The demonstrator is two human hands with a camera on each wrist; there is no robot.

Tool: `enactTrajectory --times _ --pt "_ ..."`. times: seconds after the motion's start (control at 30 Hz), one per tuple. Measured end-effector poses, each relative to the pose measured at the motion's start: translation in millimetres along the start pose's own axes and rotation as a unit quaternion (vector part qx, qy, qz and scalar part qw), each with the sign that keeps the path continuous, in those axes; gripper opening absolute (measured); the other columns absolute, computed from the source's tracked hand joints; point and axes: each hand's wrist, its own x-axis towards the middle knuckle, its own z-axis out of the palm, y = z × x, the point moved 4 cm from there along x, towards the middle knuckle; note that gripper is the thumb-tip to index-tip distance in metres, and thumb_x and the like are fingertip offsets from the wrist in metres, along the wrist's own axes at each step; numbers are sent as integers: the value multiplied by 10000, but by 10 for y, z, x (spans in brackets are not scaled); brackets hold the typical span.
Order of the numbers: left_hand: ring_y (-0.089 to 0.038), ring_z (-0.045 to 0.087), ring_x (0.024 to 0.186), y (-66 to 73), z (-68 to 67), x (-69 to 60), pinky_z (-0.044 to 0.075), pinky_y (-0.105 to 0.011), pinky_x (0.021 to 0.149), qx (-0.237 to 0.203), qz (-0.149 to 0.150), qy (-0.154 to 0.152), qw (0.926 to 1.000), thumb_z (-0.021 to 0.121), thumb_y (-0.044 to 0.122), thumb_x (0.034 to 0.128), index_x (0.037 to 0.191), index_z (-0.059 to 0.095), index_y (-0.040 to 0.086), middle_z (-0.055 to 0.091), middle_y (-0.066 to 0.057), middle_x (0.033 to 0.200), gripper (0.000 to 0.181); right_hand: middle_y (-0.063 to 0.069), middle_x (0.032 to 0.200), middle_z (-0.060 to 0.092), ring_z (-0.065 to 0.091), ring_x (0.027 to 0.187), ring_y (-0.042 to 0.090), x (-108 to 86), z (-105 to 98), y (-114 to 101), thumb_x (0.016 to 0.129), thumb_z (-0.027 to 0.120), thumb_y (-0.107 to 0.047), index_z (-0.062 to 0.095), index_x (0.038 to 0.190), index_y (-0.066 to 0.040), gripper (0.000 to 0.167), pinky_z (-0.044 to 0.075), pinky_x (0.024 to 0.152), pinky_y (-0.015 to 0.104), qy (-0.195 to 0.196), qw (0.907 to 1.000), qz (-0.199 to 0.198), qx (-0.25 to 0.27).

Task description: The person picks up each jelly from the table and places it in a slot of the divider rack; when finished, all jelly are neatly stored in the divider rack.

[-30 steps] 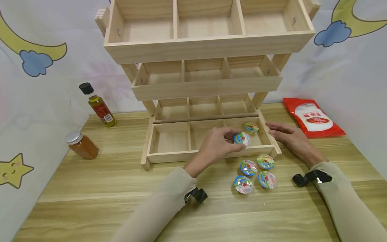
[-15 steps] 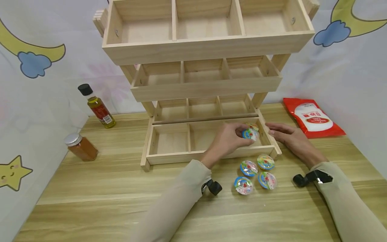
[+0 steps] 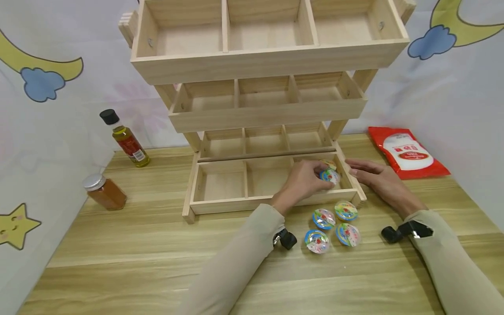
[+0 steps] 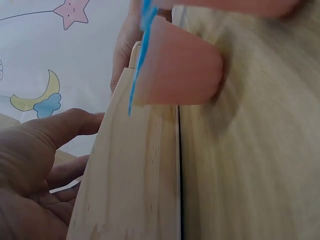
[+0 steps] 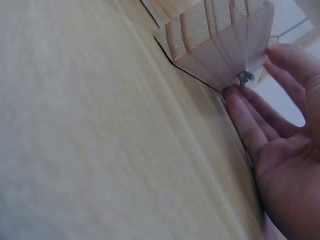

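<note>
with blue-rimmed cup [image 3: 331, 176] pinched in left hand [image 3: 302, 180], lower it flat beside yellow cup [image 3: 330, 164]; steady rack [image 3: 220, 206] with loose-fingered right hand [image 3: 383, 181].

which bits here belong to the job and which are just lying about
Likely in the job:
left hand
held cup
cup behind it
four cups out front
wooden rack
right hand beside it

Apparently just lying about:
black-capped bottle
lidded jar
red bag

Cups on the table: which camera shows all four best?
Head view: it shows all four cups whole, printed lids up, on the table. The left wrist view shows only two, side-on, the upper one cut off by the frame; the right wrist view shows none.
</note>
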Motion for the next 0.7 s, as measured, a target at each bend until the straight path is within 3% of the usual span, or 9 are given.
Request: enactTrajectory --times 0.23,0.53,0.7 --pt "-121 696 967 30 29 42 505 -140 751 403 -16 -14 9992 887 205 900 1243 766 34 776 -74 1171 403 -7 1513 574 466 1362 99 6 26 -46 1032 701 -455 581 1544 -170 599 484 973 158 -72 9998 -150 67" --pt "-82 651 901 34 79 84 486 -132 719 501 -34 -144 9986 907 238 886 1218 778 49 771 -51 1117 403 -42 1483 592 477 1336 76 -22 17 -31 1043 696 -420 577 1548 -149 585 484 962 145 -69 9996 -270 108" --pt "-114 677 981 34 92 100 507 -160 780 720 -34 -275 9970 898 265 897 1219 783 56 769 -34 1134 401 -54 1476 597 493 1319 52 -16 19 -1 1033 707 -434 579 1546 -153 599 491 959 148 -65 9997 -193 131"
